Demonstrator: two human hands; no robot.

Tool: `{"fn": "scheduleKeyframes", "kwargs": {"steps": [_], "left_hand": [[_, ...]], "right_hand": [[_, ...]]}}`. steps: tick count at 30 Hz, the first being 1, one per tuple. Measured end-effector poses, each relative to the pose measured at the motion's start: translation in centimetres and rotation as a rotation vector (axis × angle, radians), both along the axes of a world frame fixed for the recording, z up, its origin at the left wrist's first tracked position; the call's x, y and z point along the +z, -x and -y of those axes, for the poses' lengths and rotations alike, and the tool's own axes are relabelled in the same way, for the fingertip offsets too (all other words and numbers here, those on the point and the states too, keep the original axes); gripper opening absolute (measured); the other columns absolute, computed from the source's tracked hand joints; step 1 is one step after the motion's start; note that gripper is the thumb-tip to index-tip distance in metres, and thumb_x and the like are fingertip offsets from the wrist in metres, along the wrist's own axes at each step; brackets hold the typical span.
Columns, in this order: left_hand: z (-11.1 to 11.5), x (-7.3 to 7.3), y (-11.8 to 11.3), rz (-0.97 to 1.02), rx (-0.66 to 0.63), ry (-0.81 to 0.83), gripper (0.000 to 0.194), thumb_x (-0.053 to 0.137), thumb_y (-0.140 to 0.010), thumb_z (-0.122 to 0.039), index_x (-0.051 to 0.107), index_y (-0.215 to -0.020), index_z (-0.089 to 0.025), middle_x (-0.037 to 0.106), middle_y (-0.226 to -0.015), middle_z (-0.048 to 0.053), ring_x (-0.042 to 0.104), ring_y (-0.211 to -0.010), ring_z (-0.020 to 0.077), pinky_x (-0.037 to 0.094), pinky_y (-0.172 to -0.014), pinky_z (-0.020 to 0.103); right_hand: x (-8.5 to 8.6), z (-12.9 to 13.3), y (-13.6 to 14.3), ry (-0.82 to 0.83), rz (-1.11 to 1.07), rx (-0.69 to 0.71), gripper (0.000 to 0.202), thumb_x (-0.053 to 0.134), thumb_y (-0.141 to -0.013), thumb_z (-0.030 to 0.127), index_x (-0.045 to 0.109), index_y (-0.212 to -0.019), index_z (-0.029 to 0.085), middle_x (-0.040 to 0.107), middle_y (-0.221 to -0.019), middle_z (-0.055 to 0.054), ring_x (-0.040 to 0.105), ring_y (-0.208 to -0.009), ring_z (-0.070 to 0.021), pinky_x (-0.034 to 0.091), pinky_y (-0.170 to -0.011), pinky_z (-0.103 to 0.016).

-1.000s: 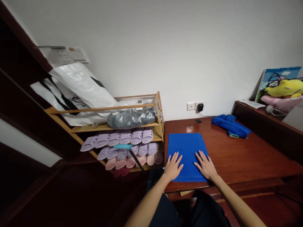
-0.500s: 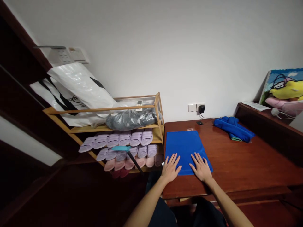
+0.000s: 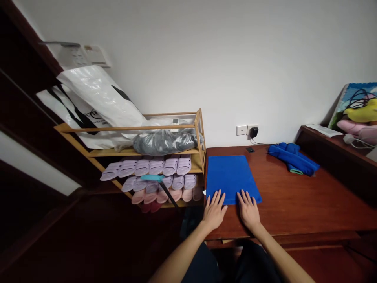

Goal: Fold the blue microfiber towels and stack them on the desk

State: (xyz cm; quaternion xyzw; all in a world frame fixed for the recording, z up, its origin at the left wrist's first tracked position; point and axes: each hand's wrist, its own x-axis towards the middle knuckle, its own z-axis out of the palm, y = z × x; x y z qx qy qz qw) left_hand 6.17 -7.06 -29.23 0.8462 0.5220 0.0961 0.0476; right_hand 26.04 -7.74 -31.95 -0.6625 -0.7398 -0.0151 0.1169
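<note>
A blue cloth [image 3: 229, 177], spread flat in a rough rectangle, lies on the brown wooden desk [image 3: 288, 204] close to its left end. My left hand [image 3: 214, 210] rests palm down, fingers spread over the cloth's near left corner. Beside the near edge, further right, my right hand [image 3: 249, 210] also lies palm down, its fingertips on the cloth. Neither hand grips anything. A small white tag [image 3: 204, 192] sticks out at the cloth's left side. Toward the back of the desk is a second, crumpled blue cloth [image 3: 291, 157] with a green-edged opening.
Left of the desk stands a wooden shoe rack [image 3: 165, 126] holding several slippers [image 3: 156, 166], a white bag [image 3: 100, 98] and a plastic-wrapped dark bundle [image 3: 165, 142]. A black plug [image 3: 253, 132] sits in the wall socket. A raised ledge [image 3: 324, 157] borders the desk's right side.
Both hands have slid toward the cloth's near edge, so less of them covers it. The cloth's near right corner looks flatter. The camera view has shifted slightly.
</note>
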Motion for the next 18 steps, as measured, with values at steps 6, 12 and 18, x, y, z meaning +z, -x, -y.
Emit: {"fn": "scheduleKeyframes", "kwargs": {"steps": [6, 12, 18], "left_hand": [[1.5, 0.1, 0.7, 0.018, -0.024, 0.024, 0.056, 0.025, -0.096, -0.048, 0.016, -0.148, -0.028, 0.016, -0.155, 0.003, 0.013, -0.142, 0.0237, 0.018, -0.113, 0.051], [-1.8, -0.5, 0.8, 0.019, -0.007, 0.040, 0.057, 0.023, -0.096, -0.051, 0.018, -0.147, -0.027, 0.016, -0.155, 0.003, 0.012, -0.142, 0.0236, 0.014, -0.113, 0.052], [-5.9, -0.5, 0.7, -0.012, 0.002, 0.034, 0.058, 0.021, -0.096, -0.052, 0.021, -0.147, -0.025, 0.018, -0.155, 0.004, 0.014, -0.142, 0.0225, 0.015, -0.113, 0.050]], "right_hand": [[0.1, 1.0, 1.4, -0.003, 0.002, -0.010, 0.057, 0.025, -0.093, 0.053, 0.033, -0.143, 0.028, 0.027, -0.151, -0.006, 0.013, -0.139, -0.0350, 0.011, -0.106, -0.061], [0.1, -2.3, 1.4, 0.032, -0.025, -0.011, 0.056, 0.022, -0.094, 0.052, 0.030, -0.144, 0.029, 0.025, -0.152, -0.006, 0.010, -0.140, -0.0319, 0.009, -0.106, -0.063], [0.1, -6.3, 1.8, 0.045, -0.028, -0.051, 0.057, 0.022, -0.094, 0.053, 0.029, -0.144, 0.028, 0.024, -0.152, -0.006, 0.009, -0.140, -0.0315, 0.009, -0.107, -0.062]]}}
